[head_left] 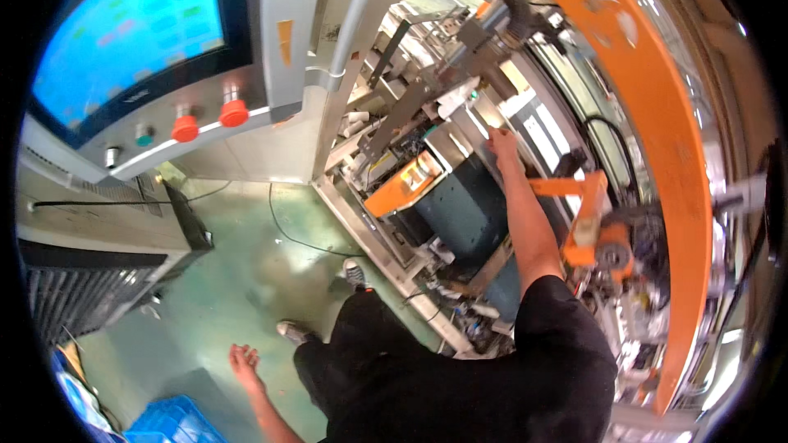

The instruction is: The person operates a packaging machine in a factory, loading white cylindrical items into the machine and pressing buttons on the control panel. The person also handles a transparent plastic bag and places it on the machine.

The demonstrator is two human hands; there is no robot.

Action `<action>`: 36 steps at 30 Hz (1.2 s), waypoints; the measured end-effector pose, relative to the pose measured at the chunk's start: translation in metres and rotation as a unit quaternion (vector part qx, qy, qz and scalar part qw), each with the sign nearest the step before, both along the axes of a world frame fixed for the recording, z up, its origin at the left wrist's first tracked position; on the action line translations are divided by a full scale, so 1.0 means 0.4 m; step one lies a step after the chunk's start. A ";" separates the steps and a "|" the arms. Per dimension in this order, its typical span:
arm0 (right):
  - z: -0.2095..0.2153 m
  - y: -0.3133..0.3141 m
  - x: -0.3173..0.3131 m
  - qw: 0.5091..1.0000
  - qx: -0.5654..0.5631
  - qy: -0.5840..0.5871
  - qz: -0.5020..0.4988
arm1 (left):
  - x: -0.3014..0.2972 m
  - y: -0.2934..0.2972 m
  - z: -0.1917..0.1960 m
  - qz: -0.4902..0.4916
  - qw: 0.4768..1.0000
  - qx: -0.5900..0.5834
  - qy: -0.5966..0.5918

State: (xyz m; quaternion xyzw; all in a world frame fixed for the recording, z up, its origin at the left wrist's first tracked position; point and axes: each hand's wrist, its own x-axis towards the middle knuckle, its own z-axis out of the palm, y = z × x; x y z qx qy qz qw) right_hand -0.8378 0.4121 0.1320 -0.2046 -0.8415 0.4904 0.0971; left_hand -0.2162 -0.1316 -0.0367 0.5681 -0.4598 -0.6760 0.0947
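My right hand point(502, 144) reaches deep into the machine, at the edge of a pale metal part point(472, 125) above a dark belt point(466, 209). Its fingers look bent together; what they hold, if anything, is too small to make out. An orange machine cover point(404, 184) lies to the left of that belt. Over the green floor hangs my left hand point(244, 361), loosely curled with the fingers apart and nothing in it.
A control panel with a lit blue screen point(135, 29) and red buttons point(233, 112) stands at upper left. The curved orange frame point(685, 172) arches along the right. Black cable point(283, 234) crosses the floor; a blue crate point(176, 422) sits at lower left.
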 end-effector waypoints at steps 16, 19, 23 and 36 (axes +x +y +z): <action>-0.351 0.326 -0.558 0.963 -0.143 -0.210 0.094 | -0.430 0.450 -0.044 -0.232 0.972 0.047 0.002; -0.252 0.202 -0.502 0.932 -0.200 -0.300 0.048 | -0.507 0.483 -0.054 -0.281 0.960 0.002 0.004; -0.179 0.244 -0.431 0.918 -0.241 -0.313 0.032 | -0.698 0.551 0.027 -0.343 0.931 0.009 0.124; 0.066 -0.107 0.278 0.943 -0.001 -0.144 0.299 | -1.073 0.804 0.319 -0.443 0.811 0.212 0.316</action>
